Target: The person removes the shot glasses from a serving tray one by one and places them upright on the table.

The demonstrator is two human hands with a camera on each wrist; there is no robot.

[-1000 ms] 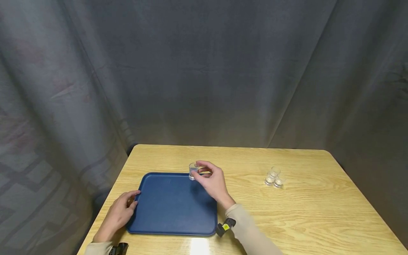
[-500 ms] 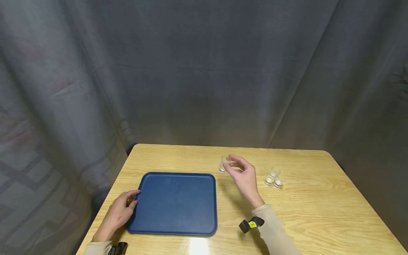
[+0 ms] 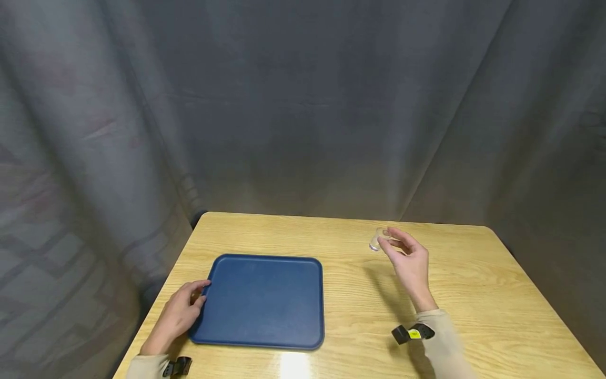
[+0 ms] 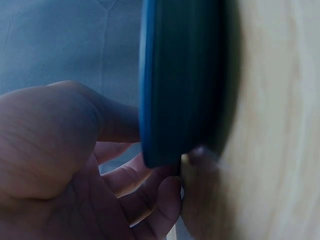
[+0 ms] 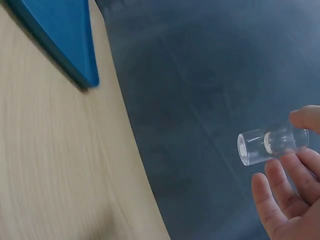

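Note:
My right hand (image 3: pixel 411 263) pinches a small clear shot glass (image 3: pixel 377 240) between thumb and fingertips, raised over the right half of the table and tilted. In the right wrist view, the shot glass (image 5: pixel 257 146) shows its thick base pointing away from the hand, with thumb and fingers at its rim end. At the left, my left hand (image 3: pixel 179 314) holds the side edge of a blue rectangular tray (image 3: pixel 265 302) lying flat. Up close in the left wrist view, the thumb lies against the tray's rim (image 4: pixel 146 85) and the other fingers curl near its underside.
A wood-grain table (image 3: pixel 497 300) carries the tray. Grey curtains (image 3: pixel 303 116) hang behind it and at both sides. My right hand and forearm cover the spot where other small glasses stood.
My right hand has carried the shot glass from over the tray's far right corner rightwards across the table, and now hides the standing glasses. The left hand and tray stay in place.

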